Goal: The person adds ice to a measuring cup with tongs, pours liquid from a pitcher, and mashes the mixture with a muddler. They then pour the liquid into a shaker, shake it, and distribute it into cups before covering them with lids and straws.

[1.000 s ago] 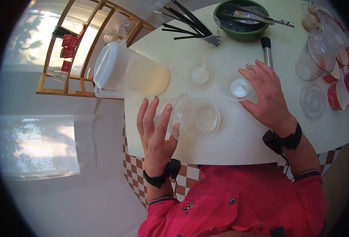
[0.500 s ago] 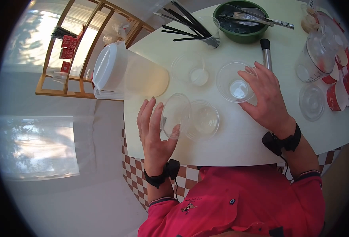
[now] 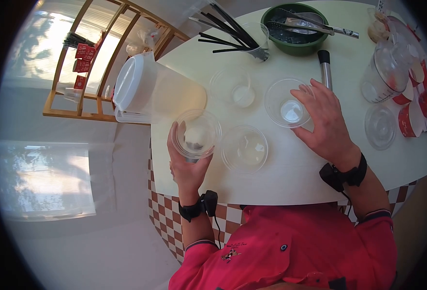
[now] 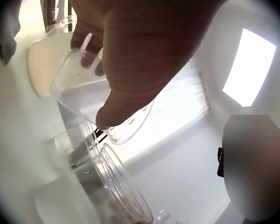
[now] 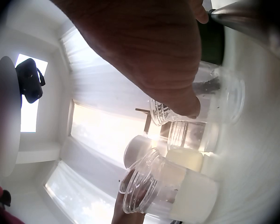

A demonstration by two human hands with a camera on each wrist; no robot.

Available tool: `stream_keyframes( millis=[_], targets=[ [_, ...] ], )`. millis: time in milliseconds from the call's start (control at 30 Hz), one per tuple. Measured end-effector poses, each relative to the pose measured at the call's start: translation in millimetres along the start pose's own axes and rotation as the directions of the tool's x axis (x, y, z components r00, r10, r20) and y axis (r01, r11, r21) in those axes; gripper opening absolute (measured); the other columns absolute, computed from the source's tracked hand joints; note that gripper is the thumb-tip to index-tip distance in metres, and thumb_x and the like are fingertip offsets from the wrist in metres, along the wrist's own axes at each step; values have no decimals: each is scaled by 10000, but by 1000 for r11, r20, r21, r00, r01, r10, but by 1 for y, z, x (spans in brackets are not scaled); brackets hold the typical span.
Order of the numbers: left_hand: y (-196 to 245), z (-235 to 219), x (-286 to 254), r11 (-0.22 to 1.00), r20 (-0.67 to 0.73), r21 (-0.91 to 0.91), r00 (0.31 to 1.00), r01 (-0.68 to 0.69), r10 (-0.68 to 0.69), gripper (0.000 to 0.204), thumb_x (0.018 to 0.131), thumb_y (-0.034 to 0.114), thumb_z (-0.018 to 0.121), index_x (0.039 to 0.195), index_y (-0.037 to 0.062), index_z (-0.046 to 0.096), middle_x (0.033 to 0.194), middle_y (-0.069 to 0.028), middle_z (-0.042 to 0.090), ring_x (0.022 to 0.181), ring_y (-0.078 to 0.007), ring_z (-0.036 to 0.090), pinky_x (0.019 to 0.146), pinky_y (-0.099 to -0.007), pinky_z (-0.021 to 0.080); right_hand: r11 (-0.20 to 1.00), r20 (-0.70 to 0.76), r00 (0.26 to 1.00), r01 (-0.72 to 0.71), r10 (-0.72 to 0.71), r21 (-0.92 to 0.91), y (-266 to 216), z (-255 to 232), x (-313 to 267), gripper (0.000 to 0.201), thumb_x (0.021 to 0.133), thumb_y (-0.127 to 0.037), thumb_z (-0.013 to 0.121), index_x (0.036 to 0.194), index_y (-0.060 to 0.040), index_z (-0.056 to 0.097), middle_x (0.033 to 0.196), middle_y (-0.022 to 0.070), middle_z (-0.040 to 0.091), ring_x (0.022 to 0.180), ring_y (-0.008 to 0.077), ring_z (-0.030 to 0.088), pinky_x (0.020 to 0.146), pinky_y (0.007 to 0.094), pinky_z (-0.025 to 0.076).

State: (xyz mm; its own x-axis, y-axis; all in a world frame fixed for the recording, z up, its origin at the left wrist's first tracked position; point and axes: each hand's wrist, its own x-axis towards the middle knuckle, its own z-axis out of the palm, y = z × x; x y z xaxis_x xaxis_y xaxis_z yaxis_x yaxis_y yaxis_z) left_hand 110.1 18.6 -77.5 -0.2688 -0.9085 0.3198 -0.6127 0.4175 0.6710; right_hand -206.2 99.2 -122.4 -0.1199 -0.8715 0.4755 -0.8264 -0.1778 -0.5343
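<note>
My left hand grips a clear plastic cup from below, lifted off the table's left edge with its mouth facing up at me. In the left wrist view my thumb lies across this lifted cup. My right hand curls round the right side of a second clear cup standing on the cream table, thumb against the wall of that cup. A third empty cup stands between my hands. A fourth cup holds a little white liquid.
A big lidded pitcher stands just behind my left hand. Farther back are a cup of black straws, a green bowl with tongs and a steel cylinder. A measuring jug, a clear lid and red cups fill the right. A wooden shelf stands left.
My left hand has turned the cup from lying on its side to mouth-up and lifted it left, away from the third cup. The right hand has barely moved.
</note>
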Motion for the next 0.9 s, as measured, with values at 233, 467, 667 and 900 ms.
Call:
stream_keyframes(
  millis=[233,467,667,900],
  targets=[
    [-31,14,1,941,33,-289,984,176,-174,977,775,58,849,1563,23,273,1491,-215,485,1392,-314,476,1132,-436,411,1000,1,1000,-4,4,3,0,0,0,665,755,-184,798,1373,-105,563,1343,173,573,1361,387,447,1128,508,357],
    [-43,28,-1,849,58,-454,959,271,-276,936,833,36,817,1572,31,244,1480,-210,486,1384,-316,477,1106,-436,428,1000,8,1000,-10,10,9,1,2,-1,655,763,-190,790,1372,-108,564,1345,178,573,1356,385,454,1123,503,362],
    [-42,32,0,807,45,-520,952,280,-302,893,858,-3,784,1569,30,245,1476,-212,486,1371,-296,485,1074,-394,461,1000,8,1000,-7,7,17,1,1,-1,649,762,-188,789,1366,-105,567,1344,181,578,1352,386,458,1118,500,365],
    [-44,37,-2,799,5,-536,947,275,-322,891,855,-4,787,1567,23,254,1482,-209,484,1371,-280,486,1086,-379,455,1000,14,1000,-11,11,26,1,2,-1,646,764,-191,790,1363,-102,568,1346,184,576,1352,387,460,1117,499,364]
  ],
)
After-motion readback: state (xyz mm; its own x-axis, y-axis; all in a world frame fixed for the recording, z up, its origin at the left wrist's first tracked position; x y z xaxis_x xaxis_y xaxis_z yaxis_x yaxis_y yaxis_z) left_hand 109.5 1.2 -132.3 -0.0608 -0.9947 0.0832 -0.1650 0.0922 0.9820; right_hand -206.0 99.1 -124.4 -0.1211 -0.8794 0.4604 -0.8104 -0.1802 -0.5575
